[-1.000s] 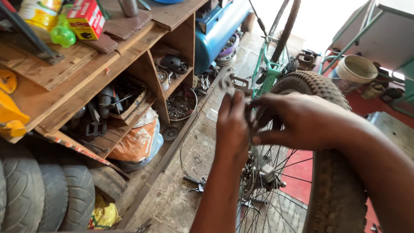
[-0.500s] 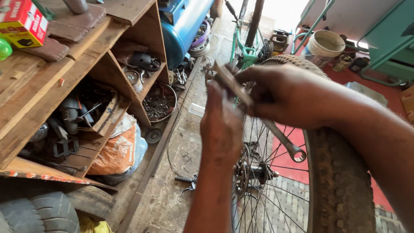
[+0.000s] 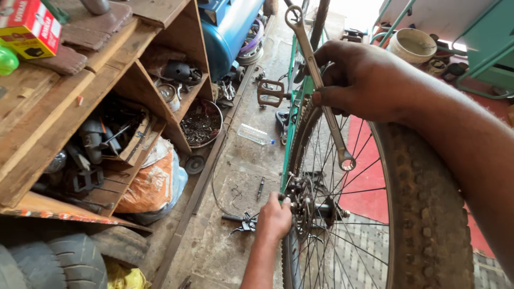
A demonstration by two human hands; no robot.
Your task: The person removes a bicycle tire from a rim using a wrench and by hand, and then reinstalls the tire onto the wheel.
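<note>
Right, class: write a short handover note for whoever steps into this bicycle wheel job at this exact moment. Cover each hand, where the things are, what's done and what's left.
Right hand: closed around a combination wrench, held up above the wheel, off any nut.
Left hand: down at the hub, fingers on the axle end; what they grip is hidden.
Wheel: tyre on the rim, wheel sitting in the green frame.
Done: wrench in hand, hub reached.
Left: the wrench is not yet on the axle nut. A loose brake lever lies on the floor beside the hub.

Wooden shelf [image 3: 107,59] with parts, blue tank [image 3: 230,32], orange sack [image 3: 147,184], old tyres [image 3: 69,262], white bucket [image 3: 411,45], plastic bottle [image 3: 256,135].
</note>
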